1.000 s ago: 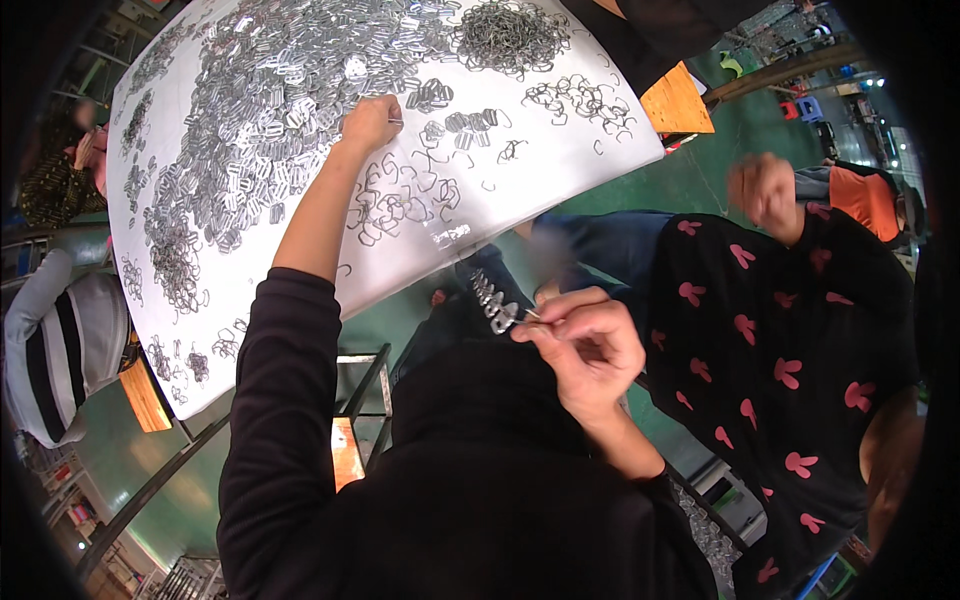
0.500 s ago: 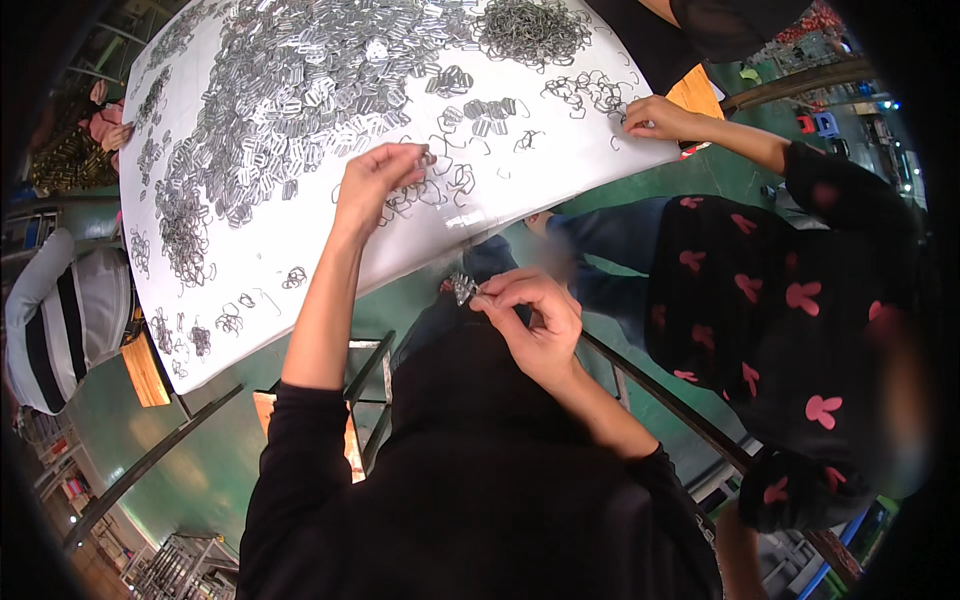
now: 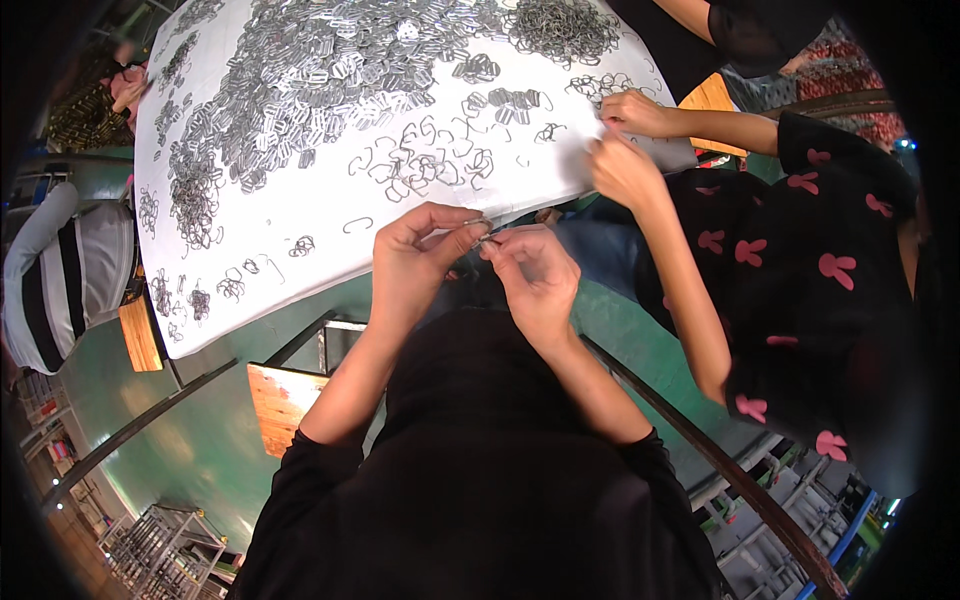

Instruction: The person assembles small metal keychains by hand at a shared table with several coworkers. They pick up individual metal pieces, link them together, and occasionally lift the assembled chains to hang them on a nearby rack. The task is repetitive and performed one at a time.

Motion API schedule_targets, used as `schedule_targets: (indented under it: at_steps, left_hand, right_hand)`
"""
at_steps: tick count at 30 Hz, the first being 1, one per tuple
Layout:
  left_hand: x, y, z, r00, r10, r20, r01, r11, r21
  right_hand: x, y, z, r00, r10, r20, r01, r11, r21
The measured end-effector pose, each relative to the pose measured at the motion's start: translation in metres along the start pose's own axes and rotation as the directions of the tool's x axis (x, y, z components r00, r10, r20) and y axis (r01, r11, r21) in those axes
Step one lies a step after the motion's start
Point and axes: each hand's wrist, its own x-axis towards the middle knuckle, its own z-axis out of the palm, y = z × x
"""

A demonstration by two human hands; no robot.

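My left hand (image 3: 425, 250) and my right hand (image 3: 537, 282) meet in front of my body, just off the near edge of the white table (image 3: 330, 235). Both are closed in a pinch. Between the fingertips shows a small metal piece (image 3: 482, 228), mostly covered by my fingers, so its exact shape is hard to tell. Beyond my hands lies a loose spread of bent wire hooks (image 3: 425, 165). Farther back is a broad heap of flat slotted metal buckles (image 3: 340, 70), with a small group of buckles (image 3: 507, 104) nearer.
A co-worker in a dark top with pink shapes (image 3: 750, 250) sits at my right, both hands over the table. A dense wire-hook pile (image 3: 563, 30) lies at the far right. Small hook clusters (image 3: 200, 303) dot the left side. A wooden stool (image 3: 285, 400) stands at lower left.
My left hand has come back from the wire hooks toward me and met my right hand, which has risen slightly. The co-worker's second hand has come over the table.
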Motion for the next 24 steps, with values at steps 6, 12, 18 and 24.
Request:
schedule_targets:
  at_steps: [6, 12, 18, 24]
  left_hand:
    - [0.001, -0.009, 0.006, 0.961, 0.275, -0.031, -0.264, 0.944, 0.197]
    - [0.000, -0.011, -0.001, 0.989, 0.146, -0.022, -0.144, 0.986, 0.088]
    - [0.002, -0.020, -0.016, 0.980, 0.195, 0.040, -0.198, 0.973, 0.116]
    - [-0.004, -0.028, -0.025, 0.993, 0.110, 0.038, -0.113, 0.989, 0.100]
  right_hand:
    - [0.006, 0.009, -0.003, 0.998, -0.031, 0.051, 0.036, 0.994, -0.107]
    - [0.025, 0.017, -0.011, 0.964, -0.124, 0.237, 0.147, 0.986, -0.083]
    - [0.061, 0.045, -0.019, 0.957, 0.005, 0.291, 0.081, 0.956, -0.283]
    - [0.107, 0.110, -0.001, 0.953, 0.174, 0.249, 0.013, 0.795, -0.606]
